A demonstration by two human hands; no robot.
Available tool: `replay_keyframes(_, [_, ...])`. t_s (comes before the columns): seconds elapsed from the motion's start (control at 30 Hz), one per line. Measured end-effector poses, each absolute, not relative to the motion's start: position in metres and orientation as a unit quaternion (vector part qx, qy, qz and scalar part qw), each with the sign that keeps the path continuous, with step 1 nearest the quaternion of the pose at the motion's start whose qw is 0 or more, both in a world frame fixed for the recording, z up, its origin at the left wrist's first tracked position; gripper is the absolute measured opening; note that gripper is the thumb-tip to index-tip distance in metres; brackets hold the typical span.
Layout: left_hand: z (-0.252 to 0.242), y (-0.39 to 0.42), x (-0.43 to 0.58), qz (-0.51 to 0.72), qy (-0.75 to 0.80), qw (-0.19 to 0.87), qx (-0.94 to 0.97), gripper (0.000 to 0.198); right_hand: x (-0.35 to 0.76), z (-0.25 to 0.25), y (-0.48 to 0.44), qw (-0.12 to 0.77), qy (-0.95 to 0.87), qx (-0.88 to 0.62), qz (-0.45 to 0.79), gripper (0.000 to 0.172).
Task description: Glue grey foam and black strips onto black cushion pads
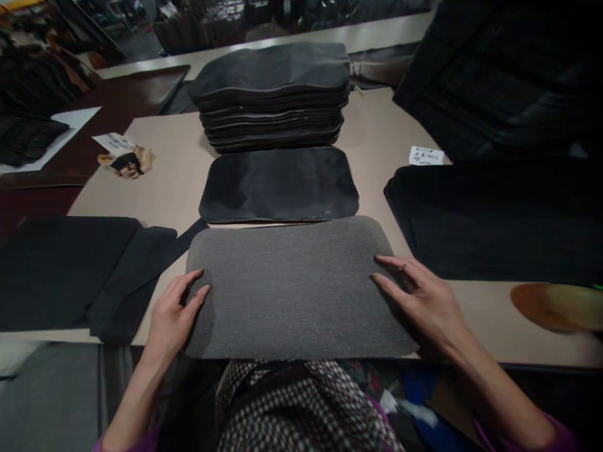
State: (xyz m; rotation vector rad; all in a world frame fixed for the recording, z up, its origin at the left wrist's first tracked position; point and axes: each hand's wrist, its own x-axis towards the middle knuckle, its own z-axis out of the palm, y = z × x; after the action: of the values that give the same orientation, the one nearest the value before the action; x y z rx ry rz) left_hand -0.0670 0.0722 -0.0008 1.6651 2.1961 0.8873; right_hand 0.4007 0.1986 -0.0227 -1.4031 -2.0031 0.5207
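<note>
A grey ribbed fabric panel with rounded far corners lies flat in front of me, its near side along the table's front edge. My left hand is at its left side, thumb and forefinger apart, tips over the panel's margin. Over the right side is my right hand, thumb and forefinger likewise spread, tips at the surface. Whether the fingertips press on the panel or just hover, I cannot tell. The other fingers are partly hidden. Just beyond it lies a black rounded panel, seemingly with more layers beneath.
A tall stack of dark panels stands farther back. Folded black cloth lies left, and a black cloth pile right, near a handwritten label. A crumpled brown scrap sits back left. A round orange-brown object is at right.
</note>
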Motion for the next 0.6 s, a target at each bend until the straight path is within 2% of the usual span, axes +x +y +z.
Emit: replay_keyframes(0.6, [-0.0014, 0.0748, -0.0643, 0.309, 0.748, 0.124, 0.574, 0.042, 0.4010, -0.0163, 0.1933, 0.305, -0.743, -0.560, 0.205, 0.032])
